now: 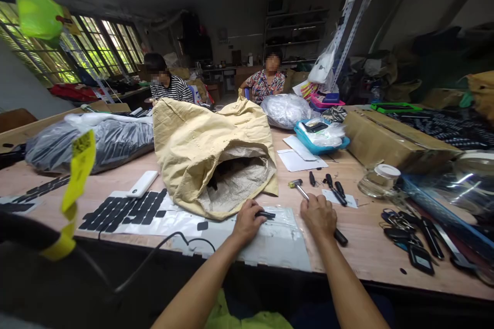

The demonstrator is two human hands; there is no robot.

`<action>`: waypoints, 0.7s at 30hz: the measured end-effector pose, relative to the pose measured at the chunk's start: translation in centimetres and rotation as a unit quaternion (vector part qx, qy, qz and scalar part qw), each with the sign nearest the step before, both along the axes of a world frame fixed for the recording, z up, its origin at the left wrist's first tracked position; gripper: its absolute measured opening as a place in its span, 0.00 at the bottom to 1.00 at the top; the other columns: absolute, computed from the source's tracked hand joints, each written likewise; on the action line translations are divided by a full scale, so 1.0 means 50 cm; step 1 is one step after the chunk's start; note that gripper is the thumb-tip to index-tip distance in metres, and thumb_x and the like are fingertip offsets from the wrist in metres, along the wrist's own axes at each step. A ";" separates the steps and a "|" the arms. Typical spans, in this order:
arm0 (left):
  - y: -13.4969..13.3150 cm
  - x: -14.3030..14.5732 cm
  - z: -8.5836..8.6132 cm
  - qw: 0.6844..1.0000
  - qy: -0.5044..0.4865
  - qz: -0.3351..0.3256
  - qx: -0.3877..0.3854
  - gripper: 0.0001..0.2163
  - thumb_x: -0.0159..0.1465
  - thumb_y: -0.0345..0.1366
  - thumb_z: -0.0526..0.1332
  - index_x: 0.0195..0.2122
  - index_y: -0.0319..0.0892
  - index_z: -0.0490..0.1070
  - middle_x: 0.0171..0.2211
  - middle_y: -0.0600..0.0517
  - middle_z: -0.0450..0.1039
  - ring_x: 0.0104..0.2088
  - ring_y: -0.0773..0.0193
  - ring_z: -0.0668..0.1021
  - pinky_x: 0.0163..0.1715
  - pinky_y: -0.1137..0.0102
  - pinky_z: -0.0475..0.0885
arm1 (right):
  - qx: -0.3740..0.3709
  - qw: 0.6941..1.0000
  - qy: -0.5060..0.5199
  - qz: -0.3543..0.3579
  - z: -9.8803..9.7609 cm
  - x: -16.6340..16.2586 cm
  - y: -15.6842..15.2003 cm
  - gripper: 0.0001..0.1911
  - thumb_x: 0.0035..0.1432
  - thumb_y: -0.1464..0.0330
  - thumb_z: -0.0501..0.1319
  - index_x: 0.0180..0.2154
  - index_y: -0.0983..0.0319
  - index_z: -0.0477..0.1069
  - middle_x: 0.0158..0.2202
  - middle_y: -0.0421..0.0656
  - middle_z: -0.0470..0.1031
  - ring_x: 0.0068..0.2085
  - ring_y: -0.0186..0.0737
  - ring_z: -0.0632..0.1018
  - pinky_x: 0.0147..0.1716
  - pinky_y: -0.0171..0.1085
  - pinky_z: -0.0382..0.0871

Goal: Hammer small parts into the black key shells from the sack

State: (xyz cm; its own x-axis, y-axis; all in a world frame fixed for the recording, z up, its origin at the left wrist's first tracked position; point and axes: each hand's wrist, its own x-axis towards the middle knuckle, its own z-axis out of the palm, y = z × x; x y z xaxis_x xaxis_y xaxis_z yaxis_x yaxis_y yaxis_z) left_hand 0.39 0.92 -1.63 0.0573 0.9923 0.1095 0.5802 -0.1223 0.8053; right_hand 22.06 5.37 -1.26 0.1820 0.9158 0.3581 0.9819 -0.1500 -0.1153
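My left hand (247, 222) is closed on a small black part (267, 215) just above a grey-white sheet (278, 241) taped at the table's front edge; what kind of part it is I cannot make out. My right hand (318, 217) is wrapped round the shaft of a small hammer (301, 189). Its brass-coloured head points away from me, and the dark grip end sticks out below my palm. Beyond my left hand lies a cream cloth sack (193, 149), its mouth open toward me, with dark contents inside. Several black handle-like pieces (335, 188) lie past my right hand.
Rows of black pieces (123, 211) lie on white sheets at left, near a white power bank (142, 183). At right are a glass jar (378, 181), keys and fobs (409, 241), and a cardboard box (397, 139). Two people (266, 77) sit across the table.
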 end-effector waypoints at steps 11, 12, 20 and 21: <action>0.021 -0.005 -0.008 1.000 0.009 -0.005 0.014 0.09 0.55 0.27 0.67 0.36 0.45 0.79 0.42 0.51 0.71 0.46 0.59 0.74 0.51 0.65 0.70 | -0.027 1.000 0.008 0.001 0.010 -0.007 0.009 0.18 0.64 0.66 0.51 0.43 0.65 0.78 0.41 0.54 0.73 0.41 0.48 0.73 0.34 0.40 0.59; 0.021 -0.005 -0.007 1.000 0.010 -0.005 0.016 0.09 0.55 0.27 0.67 0.37 0.45 0.80 0.42 0.51 0.71 0.46 0.59 0.74 0.52 0.65 0.69 | -0.027 1.000 0.009 0.002 0.011 -0.007 0.009 0.19 0.64 0.66 0.51 0.43 0.66 0.78 0.41 0.54 0.73 0.41 0.48 0.73 0.34 0.40 0.60; 0.024 0.000 -0.003 1.000 0.023 -0.001 0.005 0.09 0.55 0.29 0.67 0.38 0.45 0.79 0.43 0.51 0.71 0.47 0.59 0.74 0.52 0.65 0.69 | -0.026 1.000 0.006 0.013 0.018 -0.002 0.006 0.19 0.64 0.66 0.51 0.42 0.66 0.78 0.41 0.56 0.73 0.41 0.49 0.73 0.34 0.41 0.61; 0.024 0.000 -0.004 1.000 0.021 -0.001 0.006 0.09 0.55 0.29 0.67 0.37 0.45 0.79 0.43 0.52 0.70 0.47 0.59 0.74 0.52 0.65 0.69 | -0.023 1.000 0.004 0.014 0.017 -0.002 0.006 0.19 0.64 0.66 0.51 0.42 0.66 0.78 0.40 0.55 0.73 0.41 0.49 0.73 0.34 0.40 0.61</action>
